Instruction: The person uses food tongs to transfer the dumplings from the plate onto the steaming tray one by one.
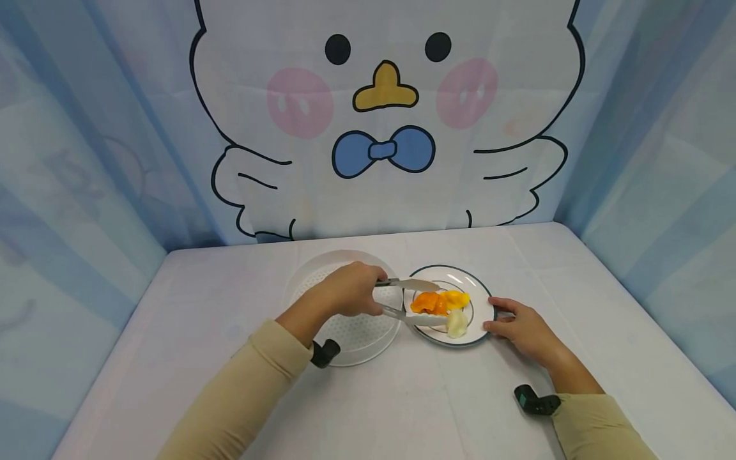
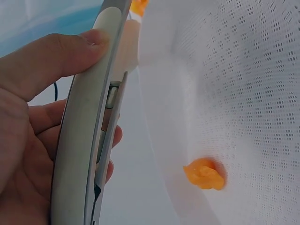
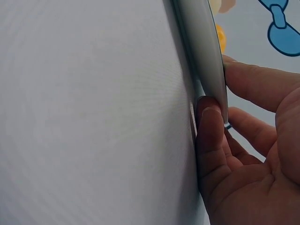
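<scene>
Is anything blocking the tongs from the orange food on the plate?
Nothing visible does. In the head view, the tongs, held in the left hand, spread either side of the orange food; the right hand grips the plate clear of them.

Around the plate [image 1: 478, 312], I have open counter [image 1: 414, 409] at six o'clock; tongs [image 1: 418, 285] and basket [image 1: 359, 332] block nine, my right grip [image 1: 526, 329] three.
</scene>
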Action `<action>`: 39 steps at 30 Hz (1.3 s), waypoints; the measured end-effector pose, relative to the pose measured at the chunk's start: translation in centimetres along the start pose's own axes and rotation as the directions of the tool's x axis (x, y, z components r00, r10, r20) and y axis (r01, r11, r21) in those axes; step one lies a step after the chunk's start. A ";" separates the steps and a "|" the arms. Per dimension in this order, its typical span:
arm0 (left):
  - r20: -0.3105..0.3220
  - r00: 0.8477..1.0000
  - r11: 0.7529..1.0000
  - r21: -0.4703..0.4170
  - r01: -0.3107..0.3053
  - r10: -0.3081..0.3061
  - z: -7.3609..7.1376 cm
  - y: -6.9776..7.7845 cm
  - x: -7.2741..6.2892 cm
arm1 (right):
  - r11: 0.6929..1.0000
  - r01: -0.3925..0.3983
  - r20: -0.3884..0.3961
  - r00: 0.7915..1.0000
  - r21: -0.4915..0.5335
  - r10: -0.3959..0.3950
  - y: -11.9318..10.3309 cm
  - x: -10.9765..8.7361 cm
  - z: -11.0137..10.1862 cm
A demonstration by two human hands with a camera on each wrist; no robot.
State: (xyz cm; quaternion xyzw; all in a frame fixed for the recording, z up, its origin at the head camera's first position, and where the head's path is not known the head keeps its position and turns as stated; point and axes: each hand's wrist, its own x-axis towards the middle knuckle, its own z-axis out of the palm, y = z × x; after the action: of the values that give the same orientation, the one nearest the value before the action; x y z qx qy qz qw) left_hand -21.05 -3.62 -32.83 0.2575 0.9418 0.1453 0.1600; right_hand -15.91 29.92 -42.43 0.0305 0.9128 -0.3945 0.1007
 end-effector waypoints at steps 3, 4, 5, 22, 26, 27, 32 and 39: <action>-0.004 1.000 1.000 0.019 -0.005 0.005 0.2 0.2 0.2 | 1.000 0.001 0.002 1.000 -0.001 -0.001 0.0 0.0 0.0; -0.006 1.000 1.000 0.029 -0.008 0.008 0.3 0.2 0.2 | 1.000 0.000 0.002 1.000 -0.002 0.000 0.1 0.0 0.0; -0.009 1.000 0.999 0.039 -0.010 0.010 0.4 0.2 0.3 | 1.000 -0.001 0.003 1.000 -0.003 0.001 0.1 0.0 0.0; -0.034 0.999 0.999 0.045 -0.011 0.013 0.5 0.3 0.2 | 1.000 0.001 0.005 1.000 0.013 -0.001 0.0 -0.1 -0.1; -0.028 1.000 0.999 0.038 0.002 -0.001 0.4 0.3 0.0 | 1.000 -0.010 0.005 1.000 0.005 0.010 -0.1 -0.1 -0.1; -0.026 1.000 0.999 0.041 0.007 -0.006 0.4 0.4 -0.1 | 1.000 -0.012 0.005 1.000 0.004 0.012 -0.1 -0.1 -0.1; -0.046 0.999 0.997 0.068 0.021 -0.018 0.2 0.3 -0.3 | 1.000 -0.007 0.004 1.000 0.002 0.007 -0.2 -0.1 -0.1; -0.077 0.997 0.997 0.071 0.012 -0.006 -0.1 -0.2 -0.5 | 1.000 -0.004 0.004 1.000 0.023 0.004 -0.1 -0.1 0.1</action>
State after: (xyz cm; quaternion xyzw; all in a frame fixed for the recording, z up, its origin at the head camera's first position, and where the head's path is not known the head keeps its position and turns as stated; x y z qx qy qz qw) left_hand -20.77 -4.04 -32.65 0.2530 0.9530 0.1206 0.1149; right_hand -15.82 29.79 -42.35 0.0329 0.9080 -0.4049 0.1029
